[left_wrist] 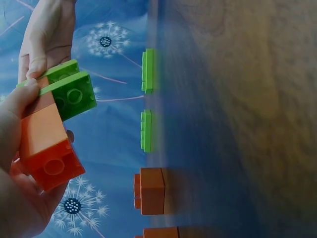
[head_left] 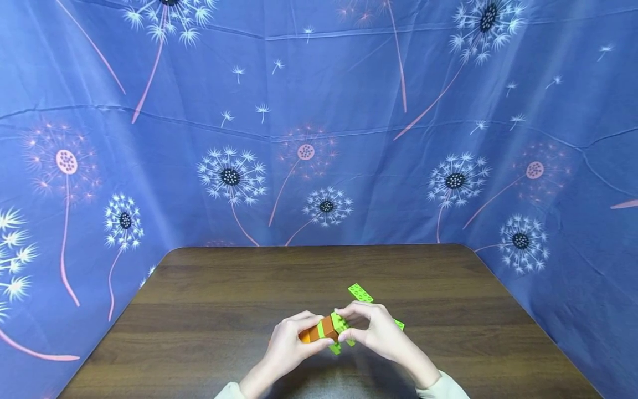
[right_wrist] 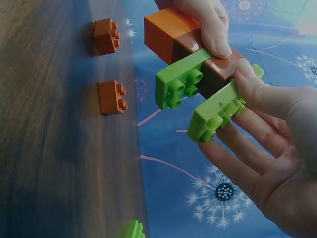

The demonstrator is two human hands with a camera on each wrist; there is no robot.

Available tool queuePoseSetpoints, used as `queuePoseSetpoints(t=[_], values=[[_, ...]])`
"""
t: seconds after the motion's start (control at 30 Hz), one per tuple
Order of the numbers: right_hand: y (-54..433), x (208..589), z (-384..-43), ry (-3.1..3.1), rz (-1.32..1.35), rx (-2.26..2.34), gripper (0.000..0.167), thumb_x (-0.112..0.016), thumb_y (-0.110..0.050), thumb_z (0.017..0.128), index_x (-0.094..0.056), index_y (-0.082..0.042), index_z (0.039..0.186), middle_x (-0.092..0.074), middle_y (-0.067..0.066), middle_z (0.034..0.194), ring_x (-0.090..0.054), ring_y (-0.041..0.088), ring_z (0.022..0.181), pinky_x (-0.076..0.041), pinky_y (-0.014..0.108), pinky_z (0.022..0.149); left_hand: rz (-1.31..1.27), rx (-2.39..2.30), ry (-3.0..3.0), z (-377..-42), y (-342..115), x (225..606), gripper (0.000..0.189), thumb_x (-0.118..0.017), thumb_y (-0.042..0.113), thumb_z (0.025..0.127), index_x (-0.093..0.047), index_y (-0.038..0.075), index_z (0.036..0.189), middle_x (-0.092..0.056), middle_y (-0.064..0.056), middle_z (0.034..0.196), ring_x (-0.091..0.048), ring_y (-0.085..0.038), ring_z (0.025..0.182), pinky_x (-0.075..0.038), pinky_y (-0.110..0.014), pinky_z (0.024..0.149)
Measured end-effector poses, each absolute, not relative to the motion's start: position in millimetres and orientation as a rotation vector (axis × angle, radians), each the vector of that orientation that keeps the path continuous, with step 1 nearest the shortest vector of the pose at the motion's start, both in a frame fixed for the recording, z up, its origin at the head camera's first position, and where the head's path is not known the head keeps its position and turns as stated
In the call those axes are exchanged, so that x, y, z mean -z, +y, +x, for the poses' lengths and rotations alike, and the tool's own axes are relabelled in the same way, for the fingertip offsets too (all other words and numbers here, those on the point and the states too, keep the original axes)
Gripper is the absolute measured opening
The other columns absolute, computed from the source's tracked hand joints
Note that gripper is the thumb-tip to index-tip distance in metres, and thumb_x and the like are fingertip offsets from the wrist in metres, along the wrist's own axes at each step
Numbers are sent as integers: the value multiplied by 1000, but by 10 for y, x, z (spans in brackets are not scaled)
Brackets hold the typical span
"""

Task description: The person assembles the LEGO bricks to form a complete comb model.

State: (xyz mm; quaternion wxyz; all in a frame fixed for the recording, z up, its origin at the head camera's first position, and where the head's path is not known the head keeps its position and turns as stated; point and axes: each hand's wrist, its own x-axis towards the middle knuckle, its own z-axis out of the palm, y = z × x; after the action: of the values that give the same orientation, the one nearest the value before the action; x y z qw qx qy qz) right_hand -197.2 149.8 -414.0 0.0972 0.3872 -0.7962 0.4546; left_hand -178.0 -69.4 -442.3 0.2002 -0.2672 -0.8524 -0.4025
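Above the table, both hands hold one stack of toy building bricks, with an orange brick (left_wrist: 42,131) at one end and brown and green bricks joined along it. My left hand (head_left: 289,342) grips the orange and brown part between thumb and fingers. At the other end, my right hand (head_left: 382,333) pinches a green brick (right_wrist: 218,111), its thumb on top and fingers beneath. Another green brick (right_wrist: 179,79) crosses the stack beside it, studs showing in the right wrist view. The fingers partly hide the brown bricks between.
A green studded plate (head_left: 360,292) lies on the wooden table (head_left: 199,310) beyond the right hand; a second green piece (head_left: 399,325) shows partly behind that hand. Two loose brown bricks (right_wrist: 105,36) stand on the table in the right wrist view. Patterned blue cloth (head_left: 319,100) hangs around the table.
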Motion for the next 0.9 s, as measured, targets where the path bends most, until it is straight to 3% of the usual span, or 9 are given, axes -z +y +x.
queuePoseSetpoints(t=[0.4,0.9], values=[[1494,4108,-1972,-2404,1131,-1503,36,-74,-25,78,-64,-9,109,-71,7,100,-66,7,85,-54,27,71,-768,1210,-2341,-1797,-704,4396,42,-76,43,74,-73,12,103,-68,11,89,-51,4,67,-42,-13,55],[1537,4119,-1925,-2400,1153,-1395,37,-73,-26,80,-62,-12,112,-70,3,101,-66,7,86,-53,30,73,-791,1135,-2393,-1798,-701,4371,33,-76,43,75,-73,21,99,-66,15,87,-50,5,67,-40,-13,56]])
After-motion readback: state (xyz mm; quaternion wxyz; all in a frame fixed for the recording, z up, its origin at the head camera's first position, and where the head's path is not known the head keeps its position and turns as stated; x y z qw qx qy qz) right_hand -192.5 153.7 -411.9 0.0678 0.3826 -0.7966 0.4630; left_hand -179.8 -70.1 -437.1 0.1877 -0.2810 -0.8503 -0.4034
